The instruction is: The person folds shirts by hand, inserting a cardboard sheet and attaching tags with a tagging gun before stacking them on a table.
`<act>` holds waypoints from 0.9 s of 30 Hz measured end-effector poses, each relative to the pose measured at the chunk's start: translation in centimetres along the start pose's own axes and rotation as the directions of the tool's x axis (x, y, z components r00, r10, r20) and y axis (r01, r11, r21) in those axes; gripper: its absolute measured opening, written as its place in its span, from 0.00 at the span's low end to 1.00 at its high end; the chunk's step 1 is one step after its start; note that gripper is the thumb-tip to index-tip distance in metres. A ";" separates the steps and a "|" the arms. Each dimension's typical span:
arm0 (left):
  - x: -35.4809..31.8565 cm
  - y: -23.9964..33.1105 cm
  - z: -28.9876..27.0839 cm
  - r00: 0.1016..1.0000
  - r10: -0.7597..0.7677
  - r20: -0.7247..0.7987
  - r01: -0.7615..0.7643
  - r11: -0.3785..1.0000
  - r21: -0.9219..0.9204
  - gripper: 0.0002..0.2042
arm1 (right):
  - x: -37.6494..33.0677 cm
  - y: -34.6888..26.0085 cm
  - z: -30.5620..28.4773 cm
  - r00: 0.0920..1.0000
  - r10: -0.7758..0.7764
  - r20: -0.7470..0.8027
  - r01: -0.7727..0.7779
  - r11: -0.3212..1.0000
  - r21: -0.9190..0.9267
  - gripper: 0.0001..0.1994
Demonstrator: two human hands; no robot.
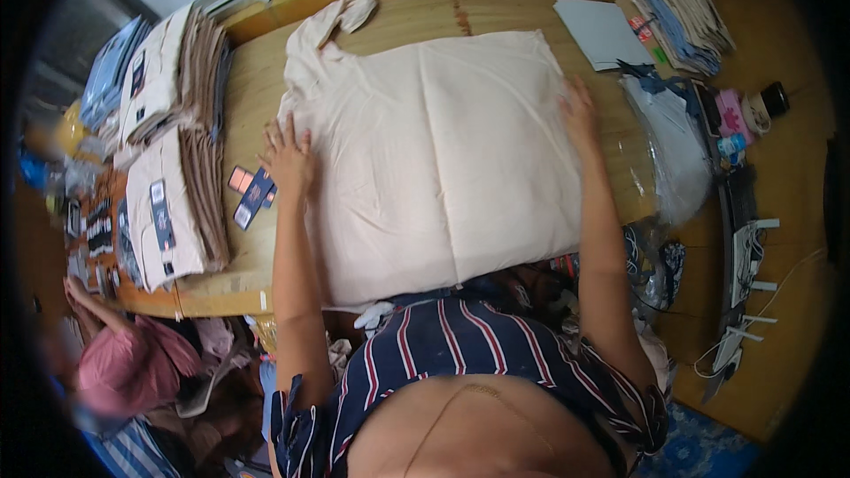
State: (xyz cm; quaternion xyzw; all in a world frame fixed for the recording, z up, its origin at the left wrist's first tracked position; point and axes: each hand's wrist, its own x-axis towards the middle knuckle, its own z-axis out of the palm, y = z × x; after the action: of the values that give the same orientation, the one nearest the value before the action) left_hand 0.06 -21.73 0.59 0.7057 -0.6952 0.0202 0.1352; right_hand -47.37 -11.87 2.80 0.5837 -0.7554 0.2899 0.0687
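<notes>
A cream-coloured shirt (pixel 381 159) lies spread flat in front of me, with a straight crease running down its middle. One sleeve (pixel 323 35) sticks out, rumpled, at its far left corner. My left hand (pixel 288 158) rests on the shirt's left edge, open with fingers spread. At the right edge my right hand (pixel 580 115) touches the cloth, its fingers stretched out and holding nothing. Just left of my left hand lie dark blue and orange cardboard tags (pixel 255 195). The shirt's near edge reaches almost to my body.
Folded cream shirts stand in a near stack (pixel 164 212) and a far stack (pixel 155 80) on the left. Far right are white sheets (pixel 602 31) and folded garments (pixel 686 18). Clear plastic bags (pixel 668 159) lie by the table's right edge. A person in pink (pixel 133 363) sits lower left.
</notes>
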 end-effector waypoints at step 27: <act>-15.0 19.0 -6.9 0.822 0.519 0.235 -0.419 0.830 -0.368 0.28 | 19.1 18.1 -1.4 0.999 0.001 -0.051 -0.026 0.870 -0.492 0.11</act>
State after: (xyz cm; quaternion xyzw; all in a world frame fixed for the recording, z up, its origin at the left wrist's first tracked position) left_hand -18.08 -5.50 7.07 0.4747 -0.8561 -0.1688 0.1149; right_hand -70.28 -24.49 5.96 0.5345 -0.8063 0.1027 0.2315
